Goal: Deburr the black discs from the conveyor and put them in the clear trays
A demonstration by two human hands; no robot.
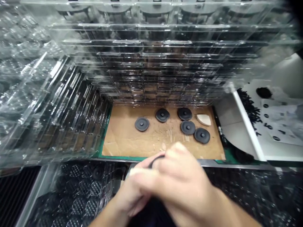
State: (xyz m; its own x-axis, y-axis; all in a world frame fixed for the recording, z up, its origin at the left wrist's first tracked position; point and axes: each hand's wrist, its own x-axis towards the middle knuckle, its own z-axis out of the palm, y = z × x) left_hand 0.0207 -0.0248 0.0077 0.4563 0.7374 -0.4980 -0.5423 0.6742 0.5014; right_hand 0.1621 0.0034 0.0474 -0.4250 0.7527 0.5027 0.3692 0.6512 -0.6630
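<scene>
Where your two hands meet just short of the near edge of a tan cardboard sheet (127, 135), your right hand (180, 179) lies over your left hand (127, 195), its fingers curled closed around a thin black curved piece (156, 160). Most of the piece is hidden; only a short arc shows between your fingers, running from lower left to upper right, directly under your right hand and farther from your left. Your left hand looks closed beneath it, but whether it grips the piece cannot be told. Five dark round discs (187, 127) lie on the sheet, far from your hands and mostly to the right, beside a cream wedge (203, 119). Stacked clear plastic trays (151, 63) rise beyond and to the left; a white-edged tray (248, 126) sits right.
</scene>
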